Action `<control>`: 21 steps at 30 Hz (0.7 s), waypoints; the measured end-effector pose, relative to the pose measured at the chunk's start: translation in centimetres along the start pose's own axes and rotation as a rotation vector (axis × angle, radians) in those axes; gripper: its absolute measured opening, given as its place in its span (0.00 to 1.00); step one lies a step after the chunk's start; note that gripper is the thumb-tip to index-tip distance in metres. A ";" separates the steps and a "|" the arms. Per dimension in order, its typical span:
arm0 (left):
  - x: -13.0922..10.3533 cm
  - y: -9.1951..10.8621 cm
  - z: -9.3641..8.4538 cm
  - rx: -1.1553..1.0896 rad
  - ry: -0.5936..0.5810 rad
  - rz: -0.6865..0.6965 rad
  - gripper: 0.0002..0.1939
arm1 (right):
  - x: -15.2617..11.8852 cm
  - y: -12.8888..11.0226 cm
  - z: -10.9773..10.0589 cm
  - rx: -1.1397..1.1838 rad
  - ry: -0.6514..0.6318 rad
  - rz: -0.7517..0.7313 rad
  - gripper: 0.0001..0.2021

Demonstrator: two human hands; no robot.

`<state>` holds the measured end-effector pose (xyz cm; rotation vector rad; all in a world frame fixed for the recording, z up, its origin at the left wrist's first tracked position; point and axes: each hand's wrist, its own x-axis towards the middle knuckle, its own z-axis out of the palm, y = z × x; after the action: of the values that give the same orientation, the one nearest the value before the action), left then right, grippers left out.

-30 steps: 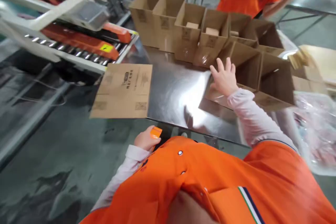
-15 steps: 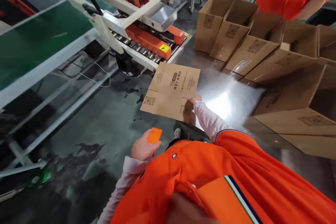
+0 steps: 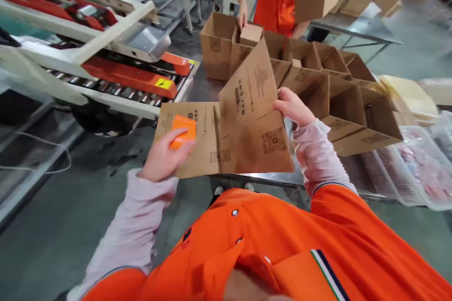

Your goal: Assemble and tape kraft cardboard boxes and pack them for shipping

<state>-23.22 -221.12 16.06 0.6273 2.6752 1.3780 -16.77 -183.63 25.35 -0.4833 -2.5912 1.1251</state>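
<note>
A printed cardboard carton [image 3: 247, 136] stands partly unfolded in front of me, its panels at an angle to each other. My right hand [image 3: 294, 106] is closed on the upper right edge of its raised panel. Against the left panel is my left hand [image 3: 165, 153], fingers wrapped round a small flat orange piece [image 3: 184, 130] whose kind I cannot make out. Whether those fingers also touch the cardboard, I cannot tell.
Open cartons [image 3: 310, 63] stand in rows on the metal table beyond my right hand. A roller conveyor machine [image 3: 116, 82] stands at left. Across the table a co-worker's hand [image 3: 243, 13] reaches into a carton. White plastic baskets [image 3: 406, 164] are at right.
The flat carton has been raised and partly opened. My left hand has moved up from beside my body to the carton's left panel, keeping the orange piece. The view has swung right.
</note>
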 end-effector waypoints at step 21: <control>18.0 18.4 15.6 0.357 -0.198 0.193 0.23 | -6.2 4.5 -2.8 -0.619 -0.434 -0.709 0.24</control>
<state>-29.94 -192.81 23.60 1.0176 2.7720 0.8146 -9.26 -181.44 23.10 0.6165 -3.0422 0.1890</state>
